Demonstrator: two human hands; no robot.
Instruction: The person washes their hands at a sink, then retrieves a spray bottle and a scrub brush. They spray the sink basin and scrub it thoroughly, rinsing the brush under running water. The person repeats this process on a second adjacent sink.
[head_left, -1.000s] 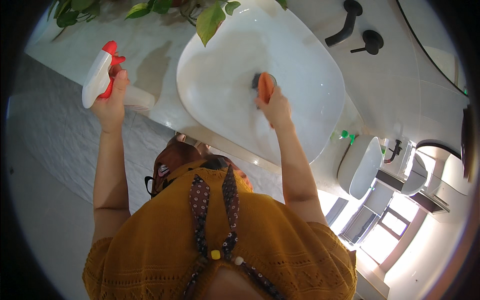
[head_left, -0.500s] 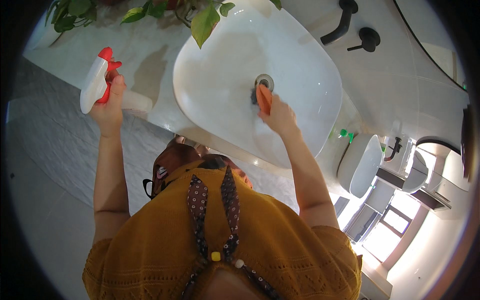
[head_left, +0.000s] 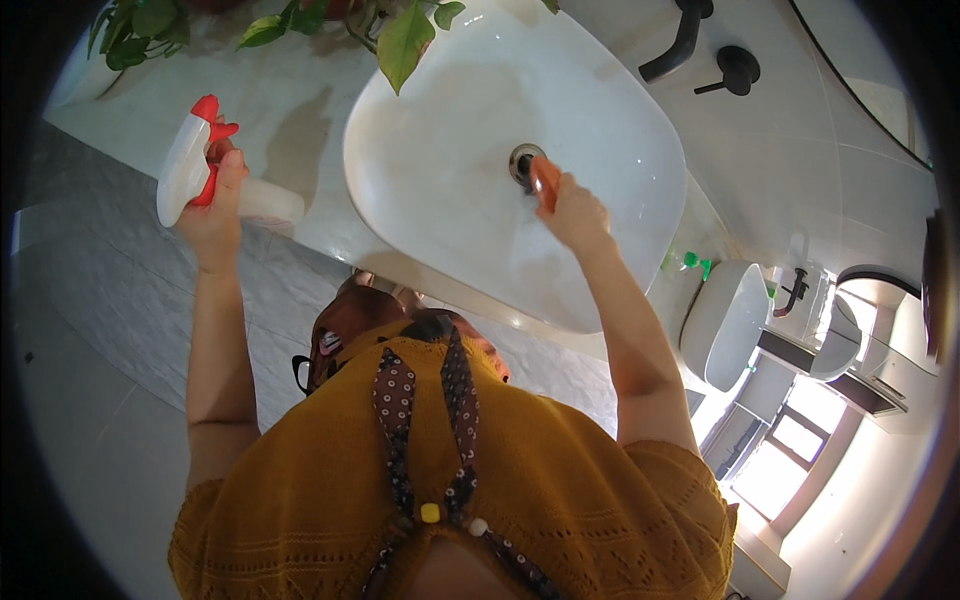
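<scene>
My left hand (head_left: 215, 215) grips the neck of a white spray bottle (head_left: 182, 165) with a red nozzle and trigger. The bottle is tilted, its body (head_left: 268, 202) reaching over the counter's front edge. Inside the white basin (head_left: 440, 190), my right hand (head_left: 578, 212) is closed around an orange scrub brush (head_left: 545, 180). The brush is at the right side of the round metal drain (head_left: 522, 160); its dark bristles are mostly hidden under it.
A leafy plant (head_left: 400, 45) hangs over the basin's far left rim. A black tap (head_left: 680, 45) and black lever (head_left: 738, 72) are on the wall at right. A green-topped bottle (head_left: 690, 261) stands between this basin and a second basin (head_left: 725, 325).
My right hand and the brush have shifted slightly right, uncovering more of the drain. The grey bristles that showed at its left are now mostly hidden. My left hand has hardly moved.
</scene>
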